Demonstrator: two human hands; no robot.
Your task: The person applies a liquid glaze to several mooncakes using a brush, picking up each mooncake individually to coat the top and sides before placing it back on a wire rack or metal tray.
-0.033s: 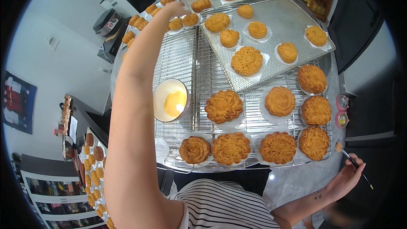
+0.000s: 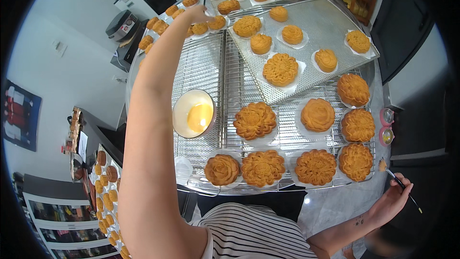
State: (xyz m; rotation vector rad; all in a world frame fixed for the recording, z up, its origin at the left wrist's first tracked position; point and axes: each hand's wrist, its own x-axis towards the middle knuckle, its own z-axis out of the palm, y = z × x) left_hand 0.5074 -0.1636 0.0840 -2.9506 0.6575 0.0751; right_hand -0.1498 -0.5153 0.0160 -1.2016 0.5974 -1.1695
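My left hand (image 2: 195, 14) reaches to the far left tray, its fingers stretched out and partly hidden. The fingertips are beside a golden mooncake (image 2: 217, 22) on white paper; whether they touch it I cannot tell. My right hand (image 2: 394, 198) is off to the lower right, past the table edge, closed around a slim brush (image 2: 396, 180) with fanned bristles. Near my left forearm a white bowl (image 2: 181, 115) stands on the wire rack (image 2: 230, 86), with yellow liquid (image 2: 199, 116) inside. Large flower-patterned mooncakes (image 2: 263, 168) sit on paper at the near right of the rack.
A perforated metal tray (image 2: 330, 24) with several smaller mooncakes lies slanted across the rack. More mooncakes stand on trays at the far side. At the left another mooncake tray (image 2: 106, 194) stands below. A black-and-silver appliance (image 2: 122, 25) is beyond the table's left side.
My left hand has moved slightly down and nearer the mooncake on the far left tray. My right hand and the brush have hardly moved.
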